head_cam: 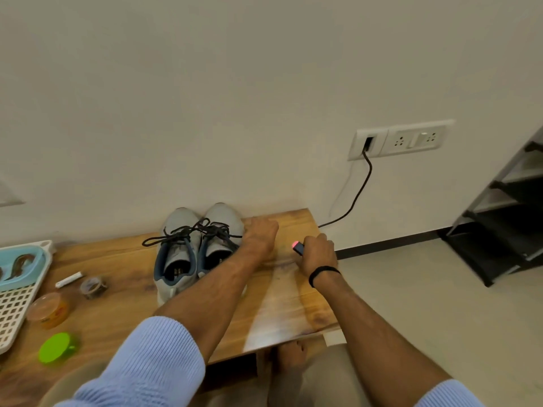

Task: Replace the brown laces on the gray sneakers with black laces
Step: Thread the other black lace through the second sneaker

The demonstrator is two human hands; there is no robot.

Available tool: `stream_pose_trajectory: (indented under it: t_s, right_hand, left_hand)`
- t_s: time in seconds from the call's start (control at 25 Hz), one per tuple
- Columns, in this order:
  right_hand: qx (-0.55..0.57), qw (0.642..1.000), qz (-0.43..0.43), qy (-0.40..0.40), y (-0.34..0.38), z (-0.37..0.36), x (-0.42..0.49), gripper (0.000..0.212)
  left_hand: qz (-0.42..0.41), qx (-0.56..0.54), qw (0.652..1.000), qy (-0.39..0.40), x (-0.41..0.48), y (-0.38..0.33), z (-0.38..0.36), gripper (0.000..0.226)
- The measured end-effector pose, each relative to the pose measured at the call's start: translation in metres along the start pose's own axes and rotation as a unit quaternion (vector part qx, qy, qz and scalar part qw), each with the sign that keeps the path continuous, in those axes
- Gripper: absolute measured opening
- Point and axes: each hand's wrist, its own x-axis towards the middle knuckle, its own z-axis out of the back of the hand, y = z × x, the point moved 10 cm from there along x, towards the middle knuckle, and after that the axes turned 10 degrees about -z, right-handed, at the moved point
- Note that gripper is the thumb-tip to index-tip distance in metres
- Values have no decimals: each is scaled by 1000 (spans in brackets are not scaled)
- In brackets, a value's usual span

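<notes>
Plain cream wall (264,83) backs a low wooden table (282,304), and the pair of gray sneakers (199,245) stands with toes against that wall, heels toward the person, probably so the eyelets face up within easy reach. Black laces (188,230) are already threaded through both shoes and spill loosely to the left. The curly brown laces (19,264) lie apart in a light-blue plastic tray (38,259) at the table's far left. The left hand (260,233) rests on the wood just beside the right-side shoe with fingers curled; one lace end runs toward it, but I cannot tell whether it pinches that end. The right hand (320,255) grips a small black device with a red light (298,248) near the table's right edge, beyond which the floor drops away. Bare wood between shoes and that edge gives working room, though it is narrow.
</notes>
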Motion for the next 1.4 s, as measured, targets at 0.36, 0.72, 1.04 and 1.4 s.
stream_pose_trajectory:
  t_s: [0.36,0.72,1.04,1.4]
  right_hand:
    - [-16,1000,-7,12,-4,-18,12,21]
    - [118,993,-31,0,-1,-1,-2,18]
    - [334,941,43,-34,81,71,-41,12]
    - [365,904,211,70,288,81,-149,23]
  left_hand:
    - [26,1,1000,-6,3,-1,-26,35]
    - [52,-237,922,-301,-24,12,42,24]
    - [206,-583,693,-370,-106,118,63,13]
    - [372,-530,637,-418,-330,310,36,24]
